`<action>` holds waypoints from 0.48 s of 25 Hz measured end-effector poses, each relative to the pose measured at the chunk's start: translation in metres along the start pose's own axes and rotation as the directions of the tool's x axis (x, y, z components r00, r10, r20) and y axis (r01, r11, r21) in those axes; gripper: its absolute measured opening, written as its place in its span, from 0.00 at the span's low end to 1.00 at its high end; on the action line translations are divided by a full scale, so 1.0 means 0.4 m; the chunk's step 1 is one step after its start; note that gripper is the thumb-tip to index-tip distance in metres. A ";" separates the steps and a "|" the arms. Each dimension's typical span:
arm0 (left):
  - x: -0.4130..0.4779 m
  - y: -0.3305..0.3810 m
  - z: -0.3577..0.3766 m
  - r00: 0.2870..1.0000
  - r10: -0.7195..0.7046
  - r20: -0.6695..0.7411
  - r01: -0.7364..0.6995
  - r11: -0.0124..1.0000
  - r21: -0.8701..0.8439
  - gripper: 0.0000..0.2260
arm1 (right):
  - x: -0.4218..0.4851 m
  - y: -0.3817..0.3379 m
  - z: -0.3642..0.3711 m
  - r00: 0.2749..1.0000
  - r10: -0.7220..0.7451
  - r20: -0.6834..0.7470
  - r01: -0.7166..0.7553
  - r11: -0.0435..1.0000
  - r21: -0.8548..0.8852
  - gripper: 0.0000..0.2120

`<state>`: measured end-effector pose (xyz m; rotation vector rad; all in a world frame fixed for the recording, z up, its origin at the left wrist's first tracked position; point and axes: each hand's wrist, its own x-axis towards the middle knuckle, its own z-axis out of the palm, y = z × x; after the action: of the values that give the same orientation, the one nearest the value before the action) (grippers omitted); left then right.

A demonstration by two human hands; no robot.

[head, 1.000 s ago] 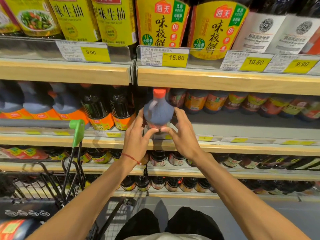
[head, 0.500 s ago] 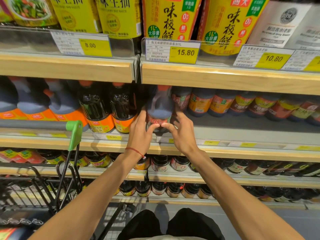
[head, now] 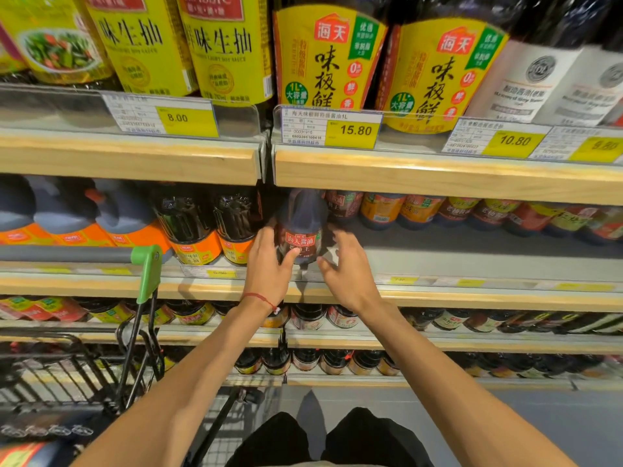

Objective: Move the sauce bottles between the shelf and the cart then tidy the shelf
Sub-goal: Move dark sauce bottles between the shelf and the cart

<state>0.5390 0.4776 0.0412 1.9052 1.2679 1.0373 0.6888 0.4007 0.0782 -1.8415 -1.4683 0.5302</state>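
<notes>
Two hands, one cart (one wristband)

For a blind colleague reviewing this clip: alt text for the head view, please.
A dark sauce bottle with a red label stands on a supermarket shelf between two hands: the left hand touches it, the right hand hovers open beside it.
</notes>
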 end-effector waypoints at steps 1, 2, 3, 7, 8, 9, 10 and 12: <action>-0.015 0.017 -0.012 1.000 -0.009 -0.013 0.009 1.000 0.012 0.22 | -0.020 -0.012 -0.008 0.999 -0.006 -0.044 0.004 0.999 -0.047 0.23; -0.033 0.035 -0.025 1.000 -0.013 -0.018 0.014 1.000 0.017 0.23 | -0.043 -0.026 -0.016 0.997 -0.026 -0.072 0.018 0.994 -0.107 0.21; -0.052 0.053 -0.042 1.000 -0.015 -0.016 0.015 1.000 0.021 0.23 | -0.063 -0.039 -0.024 0.995 -0.051 -0.084 0.036 0.984 -0.176 0.19; -0.115 0.121 -0.149 0.998 0.048 0.037 -0.056 0.963 0.263 0.17 | -0.119 -0.111 -0.069 0.986 -0.138 -0.090 0.085 0.893 -0.441 0.18; -0.127 0.130 -0.177 0.994 0.089 0.065 -0.108 0.908 0.405 0.18 | -0.128 -0.129 -0.079 0.983 -0.165 -0.077 0.108 0.871 -0.479 0.19; -0.140 0.139 -0.204 0.988 0.120 0.101 -0.155 0.834 0.529 0.19 | -0.137 -0.145 -0.085 0.978 -0.197 -0.062 0.139 0.849 -0.510 0.20; -0.153 0.145 -0.228 0.982 0.133 0.136 -0.189 0.766 0.614 0.21 | -0.146 -0.159 -0.088 0.974 -0.222 -0.041 0.166 0.830 -0.532 0.21; -0.183 0.153 -0.269 0.978 0.126 0.166 -0.206 0.683 0.701 0.22 | -0.166 -0.183 -0.086 0.964 -0.267 0.009 0.228 0.806 -0.546 0.21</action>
<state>0.4567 0.3954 0.1258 2.6636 1.6099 0.5178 0.6462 0.3352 0.1479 -2.0050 -1.9147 -0.1027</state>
